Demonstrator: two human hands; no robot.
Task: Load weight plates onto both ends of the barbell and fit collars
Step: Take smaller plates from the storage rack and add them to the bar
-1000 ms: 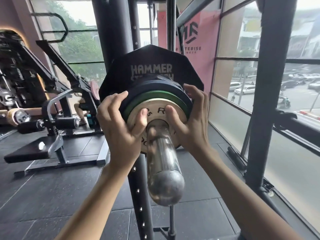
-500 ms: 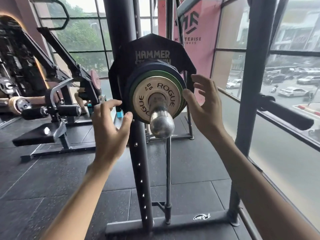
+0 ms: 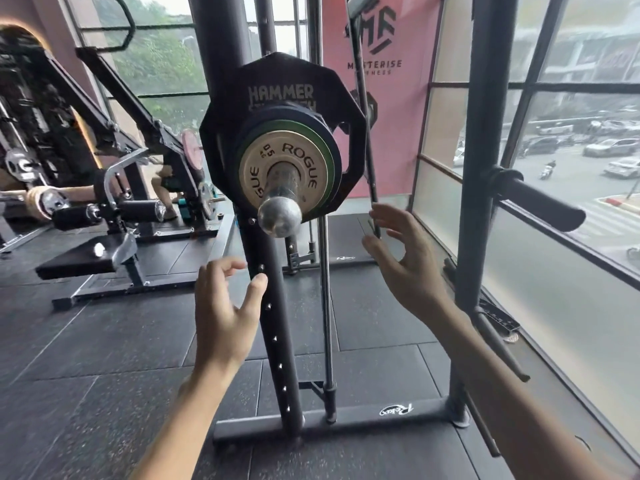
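The barbell sleeve (image 3: 280,216) points toward me from the rack, its steel end cap nearest. On it sit a large black Hammer plate (image 3: 242,81), a dark plate, a thin green plate (image 3: 320,140) and a small cream Rogue plate (image 3: 252,164) at the front. No collar shows on the sleeve. My left hand (image 3: 221,306) hangs below the sleeve with relaxed fingers, holding nothing. My right hand (image 3: 405,268) floats lower right of the plates, fingers spread and empty. Neither hand touches the plates.
A black rack upright (image 3: 273,334) with holes stands just behind my left hand, on a floor crossbar (image 3: 346,419). A second upright (image 3: 478,237) with a black storage peg (image 3: 540,202) stands right, by the windows. A bench machine (image 3: 104,251) sits left on the rubber floor.
Both hands have let go of the small Rogue plate and dropped down and away from the sleeve. The camera has backed off, so the plates look smaller.
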